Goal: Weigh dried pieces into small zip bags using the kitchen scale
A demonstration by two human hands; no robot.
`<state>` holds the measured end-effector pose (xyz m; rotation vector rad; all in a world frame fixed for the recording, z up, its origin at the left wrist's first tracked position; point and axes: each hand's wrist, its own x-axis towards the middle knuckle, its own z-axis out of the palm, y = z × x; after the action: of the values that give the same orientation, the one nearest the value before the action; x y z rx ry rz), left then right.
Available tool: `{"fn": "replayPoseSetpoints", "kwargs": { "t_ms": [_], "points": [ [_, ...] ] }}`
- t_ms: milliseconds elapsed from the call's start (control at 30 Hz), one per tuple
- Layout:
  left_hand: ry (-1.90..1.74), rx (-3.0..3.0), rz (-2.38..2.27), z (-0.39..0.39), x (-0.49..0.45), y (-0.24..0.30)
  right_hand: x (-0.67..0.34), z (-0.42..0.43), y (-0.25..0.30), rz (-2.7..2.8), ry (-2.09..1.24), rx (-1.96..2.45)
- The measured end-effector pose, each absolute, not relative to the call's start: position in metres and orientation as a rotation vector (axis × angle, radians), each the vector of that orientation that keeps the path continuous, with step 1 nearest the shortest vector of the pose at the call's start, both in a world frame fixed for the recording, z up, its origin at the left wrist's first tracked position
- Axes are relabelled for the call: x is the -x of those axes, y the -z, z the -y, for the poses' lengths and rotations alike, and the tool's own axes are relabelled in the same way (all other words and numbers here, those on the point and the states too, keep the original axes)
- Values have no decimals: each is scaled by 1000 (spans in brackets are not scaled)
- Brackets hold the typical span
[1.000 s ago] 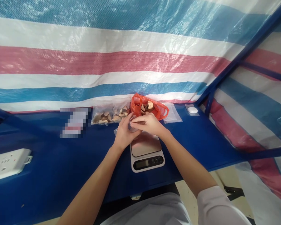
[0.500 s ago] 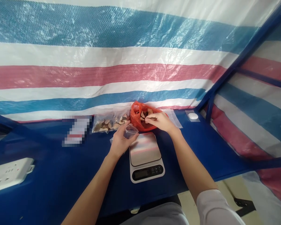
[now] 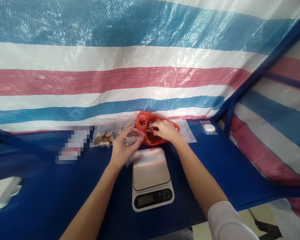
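Note:
My left hand (image 3: pixel 121 150) holds a small clear plastic cup (image 3: pixel 133 137) tilted just above the back left corner of a digital kitchen scale (image 3: pixel 150 176). My right hand (image 3: pixel 166 130) reaches into the mouth of a red plastic bag (image 3: pixel 143 128), and its fingertips pinch a dark brown slice. More brown slices lie inside that bag, mostly hidden by my fingers. To the left, a clear bag (image 3: pixel 102 138) holds similar slices. The steel scale plate holds nothing.
A pixelated packet (image 3: pixel 73 143) lies left on the blue tabletop, and a white power strip (image 3: pixel 2 193) sits at the left edge. A flat clear bag (image 3: pixel 187 132) and a small white round object (image 3: pixel 209 127) lie at the back right, against a striped tarp (image 3: pixel 140 80).
My hands have come apart since the oldest frame. The right hand has moved back into the red bag, while the left keeps the cup. The view has tilted, so the scale sits lower.

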<state>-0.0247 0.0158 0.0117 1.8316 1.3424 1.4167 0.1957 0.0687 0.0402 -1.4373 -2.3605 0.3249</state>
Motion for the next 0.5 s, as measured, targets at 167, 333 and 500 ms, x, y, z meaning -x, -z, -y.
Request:
{"fn": "replayPoseSetpoints", "kwargs": {
  "t_ms": [167,333,500],
  "points": [
    [-1380,-1789,-1342,-11,30,-7,-180,-71,-35,2375,-321,1313],
    [-1409,-1742,-1352,-7,33,-11,-167,-72,-30,2443,-316,1220],
    [-1421,-1709,-1328,-8,37,-15,-158,-74,-28,2521,-379,1230]
  ]
}}
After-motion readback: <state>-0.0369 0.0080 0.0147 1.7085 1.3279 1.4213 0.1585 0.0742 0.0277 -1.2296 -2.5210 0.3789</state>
